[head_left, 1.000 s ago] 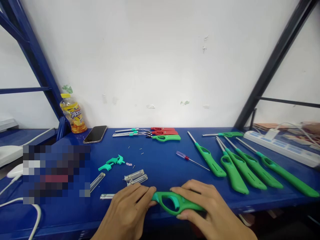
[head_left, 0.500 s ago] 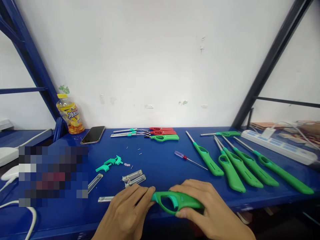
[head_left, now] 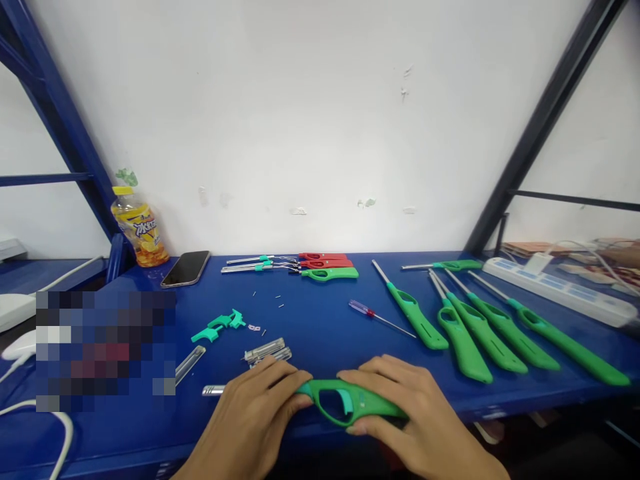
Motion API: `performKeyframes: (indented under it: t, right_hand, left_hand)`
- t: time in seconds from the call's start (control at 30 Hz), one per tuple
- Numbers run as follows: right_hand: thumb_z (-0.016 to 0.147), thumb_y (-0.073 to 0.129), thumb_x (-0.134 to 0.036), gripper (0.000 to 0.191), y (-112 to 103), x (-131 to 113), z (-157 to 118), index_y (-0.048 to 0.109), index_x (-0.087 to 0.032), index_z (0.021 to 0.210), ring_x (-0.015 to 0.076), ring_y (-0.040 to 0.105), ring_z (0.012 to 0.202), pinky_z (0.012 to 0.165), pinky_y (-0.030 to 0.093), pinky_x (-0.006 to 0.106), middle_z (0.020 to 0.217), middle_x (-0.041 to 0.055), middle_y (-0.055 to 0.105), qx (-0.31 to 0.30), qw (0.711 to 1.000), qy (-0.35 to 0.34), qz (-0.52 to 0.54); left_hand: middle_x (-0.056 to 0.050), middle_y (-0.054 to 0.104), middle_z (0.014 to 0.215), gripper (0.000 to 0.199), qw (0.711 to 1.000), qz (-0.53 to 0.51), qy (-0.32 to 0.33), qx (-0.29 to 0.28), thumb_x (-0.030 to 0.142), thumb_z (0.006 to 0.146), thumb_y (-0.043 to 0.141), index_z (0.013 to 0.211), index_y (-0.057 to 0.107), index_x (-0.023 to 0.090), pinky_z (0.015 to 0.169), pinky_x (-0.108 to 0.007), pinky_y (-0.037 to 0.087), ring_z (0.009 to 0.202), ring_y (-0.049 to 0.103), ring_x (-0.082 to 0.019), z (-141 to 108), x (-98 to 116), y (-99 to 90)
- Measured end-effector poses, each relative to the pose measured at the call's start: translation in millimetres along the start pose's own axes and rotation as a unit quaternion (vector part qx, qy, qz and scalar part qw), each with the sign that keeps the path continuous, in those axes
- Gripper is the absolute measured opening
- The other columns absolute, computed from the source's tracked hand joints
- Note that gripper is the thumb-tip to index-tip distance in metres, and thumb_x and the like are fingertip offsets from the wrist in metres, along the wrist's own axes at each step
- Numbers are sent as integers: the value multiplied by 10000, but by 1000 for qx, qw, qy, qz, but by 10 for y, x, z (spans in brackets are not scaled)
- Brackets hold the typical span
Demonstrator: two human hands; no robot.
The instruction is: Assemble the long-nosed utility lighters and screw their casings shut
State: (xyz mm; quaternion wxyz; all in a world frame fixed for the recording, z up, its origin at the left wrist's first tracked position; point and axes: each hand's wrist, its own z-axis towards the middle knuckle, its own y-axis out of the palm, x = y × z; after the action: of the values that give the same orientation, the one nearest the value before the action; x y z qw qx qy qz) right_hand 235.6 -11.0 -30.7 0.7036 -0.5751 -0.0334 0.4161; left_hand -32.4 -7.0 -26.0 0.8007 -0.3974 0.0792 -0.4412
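A long-necked green lighter [head_left: 363, 400] lies across both hands at the table's front edge, its teal trigger showing inside the oval guard. My left hand [head_left: 250, 417] is closed around the neck and the teal collar; the metal tip [head_left: 213, 391] sticks out to the left. Around the handle, my right hand [head_left: 415, 413] is closed with its thumb below and fingers on top. Just beyond my left hand are clear fuel tanks [head_left: 265, 350]. Teal trigger pieces [head_left: 220, 325] and another clear tank [head_left: 190, 364] lie further left.
Several green lighters [head_left: 465, 343] lie at the right, beside a white power strip [head_left: 560, 290]. A purple-handled screwdriver [head_left: 383, 319] rests mid-table. Red handles [head_left: 325, 257] with wired metal necks lie at the back. A phone [head_left: 186, 269] and a drink bottle [head_left: 140, 230] are at back left.
The lighter's metal tip has moved slightly right and up, and the left hand has shifted a little along with it. Both hands keep their hold.
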Motion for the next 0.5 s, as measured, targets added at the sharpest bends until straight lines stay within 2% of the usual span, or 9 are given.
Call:
performKeyframes:
  t: [0.1,0.27,0.5]
  right_hand:
    - [968,780,-437,419,29,6,-4,694,-376,1374,232,732,1031,891,557,356,1157,4,765,0,1000,-8,-20]
    - [995,735,-472,417,20,-12,-4,675,-375,1397,219,745,1002,825,561,334,1148,2,753,-3,999,-26,-35]
    - [989,748,-457,403,-34,-56,4,680,-391,1381,228,754,1043,868,552,335,1175,-20,766,-25,999,-8,-20]
  left_hand:
    - [-10,789,920,238,999,-41,-14,16,227,1106,530,1145,764,249,664,-270,614,759,740,-173,-2,-3,-6]
    - [-24,761,883,259,998,-55,-1,31,121,1062,557,1182,764,221,621,-288,598,726,698,-177,-16,12,-6]
    - [-41,754,880,278,998,-32,29,35,75,1057,530,1201,736,191,595,-284,597,716,680,-179,4,20,2]
